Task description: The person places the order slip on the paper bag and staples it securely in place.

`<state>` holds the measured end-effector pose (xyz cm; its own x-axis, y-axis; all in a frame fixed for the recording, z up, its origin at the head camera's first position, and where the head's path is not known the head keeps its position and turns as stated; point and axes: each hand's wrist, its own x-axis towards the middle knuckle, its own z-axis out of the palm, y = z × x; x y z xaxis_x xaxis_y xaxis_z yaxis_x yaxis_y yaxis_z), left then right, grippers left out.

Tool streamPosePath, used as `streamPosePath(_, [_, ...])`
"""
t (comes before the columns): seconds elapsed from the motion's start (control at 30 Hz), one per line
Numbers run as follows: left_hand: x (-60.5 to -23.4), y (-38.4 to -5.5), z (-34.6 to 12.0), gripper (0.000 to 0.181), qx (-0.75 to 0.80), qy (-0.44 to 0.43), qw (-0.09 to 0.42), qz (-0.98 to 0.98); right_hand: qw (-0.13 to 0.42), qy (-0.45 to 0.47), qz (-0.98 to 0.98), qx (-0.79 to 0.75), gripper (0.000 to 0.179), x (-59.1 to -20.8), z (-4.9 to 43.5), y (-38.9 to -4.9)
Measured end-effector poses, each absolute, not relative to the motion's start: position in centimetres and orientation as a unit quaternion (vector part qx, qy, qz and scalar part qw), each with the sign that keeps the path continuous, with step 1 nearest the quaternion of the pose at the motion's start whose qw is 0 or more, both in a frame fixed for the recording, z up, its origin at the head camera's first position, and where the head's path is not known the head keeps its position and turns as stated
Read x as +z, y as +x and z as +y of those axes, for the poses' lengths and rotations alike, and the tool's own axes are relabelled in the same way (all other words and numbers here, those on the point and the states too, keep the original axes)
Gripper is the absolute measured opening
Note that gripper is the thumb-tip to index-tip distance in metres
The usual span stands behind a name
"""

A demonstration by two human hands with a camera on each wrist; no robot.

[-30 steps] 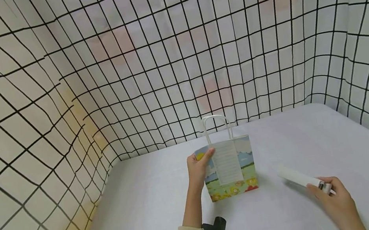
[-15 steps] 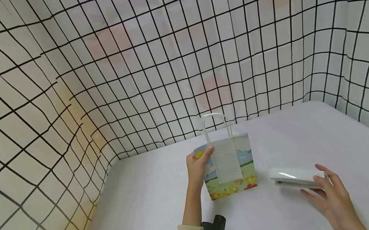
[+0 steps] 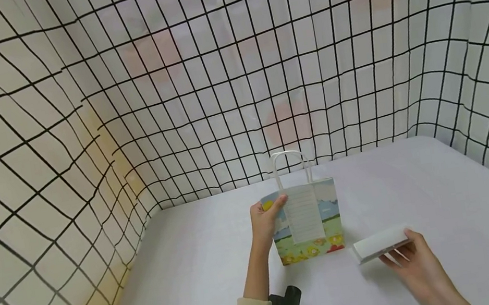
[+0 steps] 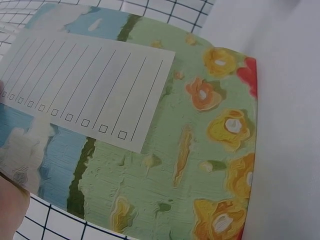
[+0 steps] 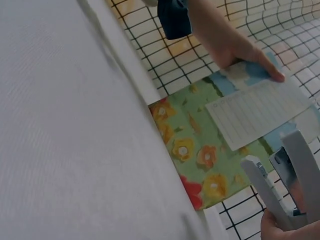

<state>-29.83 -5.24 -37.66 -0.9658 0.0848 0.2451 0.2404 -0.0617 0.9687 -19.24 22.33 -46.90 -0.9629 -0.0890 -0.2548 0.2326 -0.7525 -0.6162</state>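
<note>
My left hand (image 3: 262, 223) grips the left edge of a small paper bag (image 3: 333, 224) painted with sky, grass and flowers, which stands upright with its white handles up. Its thumb presses a lined checklist sheet (image 3: 305, 217) flat against the bag's front. To the right of the bag, my right hand (image 3: 414, 259) holds a white stapler (image 3: 377, 244) just above the table, its front end pointing left, close to the bag's lower right corner but apart from it. From the right wrist, the stapler (image 5: 260, 182) shows its two arms spread, with a metal magazine between them.
A white cloth covers the table (image 3: 186, 272). Black grid netting (image 3: 216, 125) over pale sheeting walls off the back and both sides. A black wrist camera mount (image 3: 287, 299) sticks out from the left forearm, below the bag.
My right hand has turned the stapler over and brought it left, nearer to the bag. The left hand, bag and sheet keep their places, apart from a slight view shift.
</note>
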Motion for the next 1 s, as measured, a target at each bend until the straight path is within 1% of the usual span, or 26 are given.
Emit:
streamPosePath(0.1, [-38.3,-30.4,-5.2,0.039,-0.718,-0.122,0.058,-0.683,0.107,0.118,0.293,-0.943,0.045,-46.6,22.0,-19.6])
streamPosePath(0.23, [-38.2,-30.4,-5.2,0.036,-0.717,-0.122,0.055,-0.684,0.114,0.105,0.195,-0.969,0.055,-45.5,21.6,-19.5])
streamPosePath(0.3, [-38.2,-30.5,-5.2,0.034,-0.718,-0.121,0.051,-0.684,0.117,0.089,0.157,-0.977,0.055,-44.9,21.3,-19.5])
streamPosePath(0.37, [-38.1,-30.6,-5.2,0.032,-0.718,-0.121,0.048,-0.684,0.119,0.075,0.137,-0.98,0.05,-44.2,21.1,-19.5])
streamPosePath(0.47, [-38.1,-30.7,-5.3,0.029,-0.716,-0.123,0.044,-0.686,0.121,0.055,0.149,-0.98,0.041,-43.1,20.8,-19.5])
streamPosePath(0.57, [-38.1,-30.7,-5.3,0.028,-0.714,-0.125,0.045,-0.688,0.124,0.047,0.171,-0.976,0.036,-41.9,20.6,-19.6])
streamPosePath(0.67, [-38.2,-30.6,-5.3,0.028,-0.717,-0.121,0.046,-0.685,0.13,0.04,0.162,-0.977,0.037,-41.0,20.4,-19.8])
streamPosePath(0.9, [-38.3,-30.5,-5.3,0.034,-0.722,-0.12,0.053,-0.679,0.152,-0.004,0.1,-0.983,0.054,-39.5,19.8,-20.1])
streamPosePath(1.0, [-38.4,-30.5,-5.2,0.037,-0.722,-0.122,0.057,-0.679,0.161,-0.03,0.09,-0.982,0.057,-38.8,19.5,-20.2])
